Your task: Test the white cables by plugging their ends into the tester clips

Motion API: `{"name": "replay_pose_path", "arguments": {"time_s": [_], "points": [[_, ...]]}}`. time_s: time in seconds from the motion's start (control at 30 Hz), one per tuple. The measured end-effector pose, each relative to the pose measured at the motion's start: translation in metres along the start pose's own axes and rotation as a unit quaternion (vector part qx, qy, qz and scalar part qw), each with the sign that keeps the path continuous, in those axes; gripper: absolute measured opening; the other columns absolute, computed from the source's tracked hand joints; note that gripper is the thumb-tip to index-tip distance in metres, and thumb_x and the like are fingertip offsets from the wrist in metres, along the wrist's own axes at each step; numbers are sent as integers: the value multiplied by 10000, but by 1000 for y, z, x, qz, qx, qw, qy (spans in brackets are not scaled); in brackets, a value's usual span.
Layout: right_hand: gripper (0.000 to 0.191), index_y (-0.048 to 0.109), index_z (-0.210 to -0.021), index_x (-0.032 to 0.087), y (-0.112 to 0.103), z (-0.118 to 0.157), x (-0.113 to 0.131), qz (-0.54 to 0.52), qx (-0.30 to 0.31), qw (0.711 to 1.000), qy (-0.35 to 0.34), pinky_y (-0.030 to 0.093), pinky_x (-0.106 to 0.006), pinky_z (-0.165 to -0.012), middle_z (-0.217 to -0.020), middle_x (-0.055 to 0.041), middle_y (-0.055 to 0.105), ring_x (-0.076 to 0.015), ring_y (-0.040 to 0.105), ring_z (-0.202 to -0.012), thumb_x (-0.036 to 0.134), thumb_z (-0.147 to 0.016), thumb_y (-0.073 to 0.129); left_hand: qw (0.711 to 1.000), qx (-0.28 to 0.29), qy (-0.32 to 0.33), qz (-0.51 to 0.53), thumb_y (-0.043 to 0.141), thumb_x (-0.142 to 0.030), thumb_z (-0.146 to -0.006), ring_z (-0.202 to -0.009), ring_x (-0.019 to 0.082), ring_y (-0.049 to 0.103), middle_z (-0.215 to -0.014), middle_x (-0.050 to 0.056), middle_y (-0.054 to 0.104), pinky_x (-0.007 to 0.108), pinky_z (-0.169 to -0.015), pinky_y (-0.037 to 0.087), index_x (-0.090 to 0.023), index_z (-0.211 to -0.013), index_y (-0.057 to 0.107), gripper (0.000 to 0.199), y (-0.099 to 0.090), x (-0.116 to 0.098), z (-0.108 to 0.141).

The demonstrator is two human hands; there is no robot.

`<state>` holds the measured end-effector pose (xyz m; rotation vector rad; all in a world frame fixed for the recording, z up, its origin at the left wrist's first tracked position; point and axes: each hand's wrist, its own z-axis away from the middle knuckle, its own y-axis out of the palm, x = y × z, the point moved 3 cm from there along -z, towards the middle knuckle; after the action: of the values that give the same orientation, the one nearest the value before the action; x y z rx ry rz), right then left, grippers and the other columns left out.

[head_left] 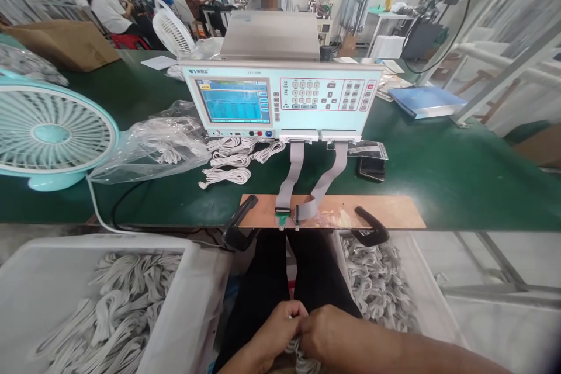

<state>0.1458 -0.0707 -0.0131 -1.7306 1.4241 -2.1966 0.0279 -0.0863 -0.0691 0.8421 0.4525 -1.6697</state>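
Ribbons (323,184), right clamp (373,227); likely gap between

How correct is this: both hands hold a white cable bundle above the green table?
Not above the green table: the head view shows the left hand and right hand holding the white cable bundle down at the lap.

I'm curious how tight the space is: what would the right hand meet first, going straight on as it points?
The right hand would probably meet the left hand first; whether they already touch is unclear.
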Motion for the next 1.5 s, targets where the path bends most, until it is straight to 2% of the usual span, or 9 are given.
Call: {"name": "replay_pose_path", "arguments": {"time_s": [0.2,0.3,0.4,0.57,0.7,0.9,1.17,1.3,1.5], "points": [[177,516,-595,205,-11,-14,-2,7,65,996,-57,361,-224,-504,-607,30,522,-137,491,-567,30,-616,523,995,-64,65,-46,513,-205,-659,-530,110,375,-516,-45,415,231,-519,285,-161,-534,511,133,-10,3,-5],[90,528,-724,198,-27,-28,-16,-84,-52,994,37,391,-218,-595,-709,17,516,-137,505,-656,110,-713,512,952,-173,226,-116,516,-213,-700,-582,135,466,-568,-23,487,238,-578,351,-170,-583,553,130,-23,-20,-6],[99,496,-733,193,-35,-43,-30,-174,-205,958,103,382,-240,-619,-717,11,488,-146,468,-679,192,-822,451,903,-224,343,-126,525,-256,-742,-648,151,522,-661,1,567,246,-647,391,-182,-678,607,127,-35,-52,-6],[209,522,-687,177,-39,-68,-37,-276,-311,900,131,348,-229,-544,-621,29,455,-127,410,-584,315,-842,494,976,-103,185,46,607,-446,-675,-400,90,432,-514,-37,519,197,-373,360,-157,-755,622,300,-57,-78,-24],[239,547,-652,159,-42,-77,-38,-312,-336,875,153,335,-218,-505,-583,27,465,-121,409,-551,344,-803,560,981,-32,129,140,655,-405,-641,-397,97,488,-521,-10,580,172,-330,355,-135,-801,626,316,-66,-78,-28],[270,580,-695,144,-45,-78,-40,-341,-340,862,160,337,-219,-490,-588,19,484,-120,407,-533,396,-791,567,974,2,143,178,726,-282,-574,-481,117,542,-642,21,628,176,-366,375,-134,-920,636,387,-69,-76,-28],[256,611,-706,146,-55,-79,-33,-319,-329,876,149,360,-234,-548,-624,1,537,-143,451,-592,384,-792,571,964,-50,261,-29,638,-252,-680,-464,76,446,-601,-16,553,197,-454,362,-137,-820,675,185,-72,-98,-24],[277,606,-672,144,-55,-81,-31,-366,-340,850,165,337,-224,-509,-579,17,506,-123,421,-543,409,-750,611,924,-95,331,-169,525,-159,-769,-722,150,552,-755,16,594,232,-641,395,-183,-798,665,145,-70,-119,-7],[279,622,-650,132,-50,-85,-32,-451,-346,800,191,350,-217,-528,-576,12,538,-115,430,-540,403,-676,681,870,-113,382,-291,468,-186,-829,-763,165,522,-791,14,594,252,-675,357,-214,-865,622,162,-65,-127,8]]}}
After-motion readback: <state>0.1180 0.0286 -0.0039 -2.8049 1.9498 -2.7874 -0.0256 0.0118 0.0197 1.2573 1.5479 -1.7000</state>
